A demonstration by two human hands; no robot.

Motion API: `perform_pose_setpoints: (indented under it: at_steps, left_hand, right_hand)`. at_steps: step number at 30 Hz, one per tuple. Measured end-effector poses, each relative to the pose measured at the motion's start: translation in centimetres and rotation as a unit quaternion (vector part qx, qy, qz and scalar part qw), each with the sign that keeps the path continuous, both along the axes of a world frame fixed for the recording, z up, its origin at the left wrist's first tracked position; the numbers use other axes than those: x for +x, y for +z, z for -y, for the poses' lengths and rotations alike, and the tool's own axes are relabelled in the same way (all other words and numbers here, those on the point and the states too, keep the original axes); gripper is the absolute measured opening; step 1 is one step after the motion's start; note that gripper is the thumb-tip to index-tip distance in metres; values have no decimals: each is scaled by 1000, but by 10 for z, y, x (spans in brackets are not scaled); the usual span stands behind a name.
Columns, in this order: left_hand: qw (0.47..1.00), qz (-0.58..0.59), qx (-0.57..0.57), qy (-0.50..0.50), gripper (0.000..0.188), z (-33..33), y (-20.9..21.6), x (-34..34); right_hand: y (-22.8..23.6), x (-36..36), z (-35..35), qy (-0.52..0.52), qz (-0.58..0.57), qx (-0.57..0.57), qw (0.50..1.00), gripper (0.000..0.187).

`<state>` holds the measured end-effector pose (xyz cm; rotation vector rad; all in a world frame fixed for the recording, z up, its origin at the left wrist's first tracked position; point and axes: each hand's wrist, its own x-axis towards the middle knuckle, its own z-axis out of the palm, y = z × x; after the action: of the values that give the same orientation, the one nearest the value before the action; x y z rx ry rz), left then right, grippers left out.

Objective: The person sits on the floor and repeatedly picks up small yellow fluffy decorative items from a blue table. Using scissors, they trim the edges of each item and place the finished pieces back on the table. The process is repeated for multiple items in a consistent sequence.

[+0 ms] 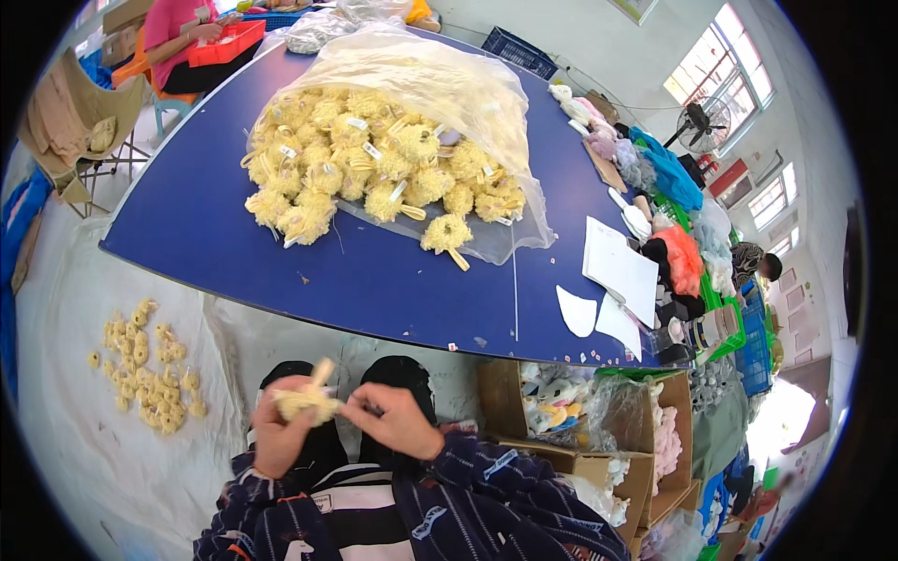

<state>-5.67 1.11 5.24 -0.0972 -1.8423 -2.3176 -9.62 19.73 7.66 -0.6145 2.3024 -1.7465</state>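
Note:
Over my lap, my left hand [279,432] is closed around a small fluffy yellow plush piece [307,402] with a pale strap sticking up from it. The fingertips of my right hand [393,418] are pinched together at the piece's right side; whatever they grip there is too small to make out. On the blue table [374,290] ahead lies a large clear plastic bag [402,65], spilling a heap of similar yellow plush pieces [355,154], some with white tags. One loose yellow piece [447,234] rests at the front of the heap.
White sheeting on the floor at left holds more yellow pieces [150,374]. A white notepad [619,271] and paper cutouts [576,310] lie on the table's right. Cardboard boxes [505,397] of plush toys stand right of my legs. A co-worker in pink [173,42] sits far left with a red tray [227,44].

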Motion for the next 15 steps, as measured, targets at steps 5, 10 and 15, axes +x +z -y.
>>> perform_pose_setpoints:
  at_steps: [5,10,15]
  left_hand:
    - [874,17,-305,377,41,124,-10,12]
    - [910,-32,-154,384,35,122,15,6]
    - [992,59,-52,97,29,49,10,-3]
  right_hand:
    - [67,-86,-30,-164,-189,64,966,20]
    - [46,-176,-75,-350,-302,215,860,37]
    - [35,-183,-65,-280,-185,193,922,39]
